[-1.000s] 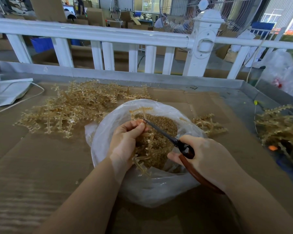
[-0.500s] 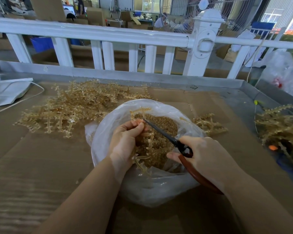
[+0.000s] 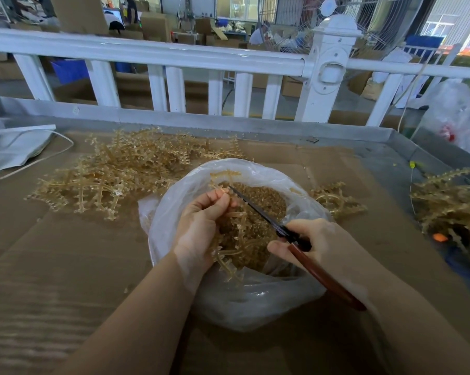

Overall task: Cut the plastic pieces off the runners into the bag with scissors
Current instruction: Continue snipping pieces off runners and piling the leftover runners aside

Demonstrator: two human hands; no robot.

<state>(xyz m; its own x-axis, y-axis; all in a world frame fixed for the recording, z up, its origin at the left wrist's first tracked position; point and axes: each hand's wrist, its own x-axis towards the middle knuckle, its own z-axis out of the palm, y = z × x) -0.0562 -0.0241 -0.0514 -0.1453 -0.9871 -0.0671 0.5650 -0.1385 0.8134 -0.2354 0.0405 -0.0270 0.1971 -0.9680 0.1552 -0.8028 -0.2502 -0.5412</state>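
On a cardboard-covered workbench behind a white railing in a busy workshop, a runner of amber plastic pieces hangs over the open clear bag, pinched near its top by the left hand. The right hand grips red-handled scissors, their tips at the runner's upper branch. Cutting close to each stem, directly above the bag's mouth, should drop pieces onto the heap inside. Uncut runners lie piled just beyond the bag; more runners sit far right.
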